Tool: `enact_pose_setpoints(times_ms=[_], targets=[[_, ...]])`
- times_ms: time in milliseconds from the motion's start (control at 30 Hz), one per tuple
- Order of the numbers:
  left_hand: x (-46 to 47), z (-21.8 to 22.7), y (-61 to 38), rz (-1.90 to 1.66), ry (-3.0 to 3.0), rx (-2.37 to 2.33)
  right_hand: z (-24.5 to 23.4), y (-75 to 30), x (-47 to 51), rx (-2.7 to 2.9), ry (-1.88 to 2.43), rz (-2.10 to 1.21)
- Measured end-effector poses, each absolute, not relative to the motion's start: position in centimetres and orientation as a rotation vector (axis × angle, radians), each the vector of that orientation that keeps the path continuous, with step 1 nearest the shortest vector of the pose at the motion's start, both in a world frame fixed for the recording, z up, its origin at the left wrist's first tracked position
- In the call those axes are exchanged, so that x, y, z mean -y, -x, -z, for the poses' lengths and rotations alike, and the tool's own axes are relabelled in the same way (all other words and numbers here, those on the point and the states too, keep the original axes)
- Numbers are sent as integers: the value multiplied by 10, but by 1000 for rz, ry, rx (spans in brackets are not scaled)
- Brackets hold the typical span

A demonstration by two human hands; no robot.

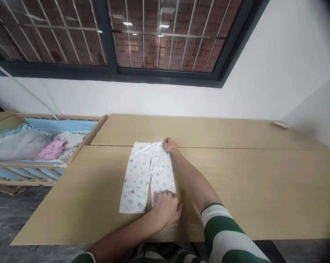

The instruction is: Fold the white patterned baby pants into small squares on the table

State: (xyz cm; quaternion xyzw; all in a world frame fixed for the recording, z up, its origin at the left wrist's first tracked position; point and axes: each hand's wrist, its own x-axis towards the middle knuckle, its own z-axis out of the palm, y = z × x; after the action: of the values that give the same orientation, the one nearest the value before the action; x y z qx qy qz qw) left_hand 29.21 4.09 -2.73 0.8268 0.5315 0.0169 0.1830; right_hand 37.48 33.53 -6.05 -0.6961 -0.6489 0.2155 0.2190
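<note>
Small white baby trousers with a pale printed pattern lie flat on the light wooden table, waistband away from me, legs toward me. My right hand reaches to the far right corner of the waistband and its fingers are closed in a pinch on the fabric. My left hand rests on the hem of the right leg, fingers curled over the cloth and gripping it. My sleeves are striped green and white.
A wooden baby cot with blue lining stands against the table's left side; grey, pink and white cloths lie in it. A small flat object sits at the table's far right. White wall and barred window behind.
</note>
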Motion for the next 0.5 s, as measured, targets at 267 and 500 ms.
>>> enact_pose_setpoints(times_ms=[267,500], targets=[[-43,25,-282,-155,-2232,-1428,8,-365,-335,1895,1848,-728],[-14,13,-215,-781,-1450,-1212,-22,-309,-346,1961,1727,-856]])
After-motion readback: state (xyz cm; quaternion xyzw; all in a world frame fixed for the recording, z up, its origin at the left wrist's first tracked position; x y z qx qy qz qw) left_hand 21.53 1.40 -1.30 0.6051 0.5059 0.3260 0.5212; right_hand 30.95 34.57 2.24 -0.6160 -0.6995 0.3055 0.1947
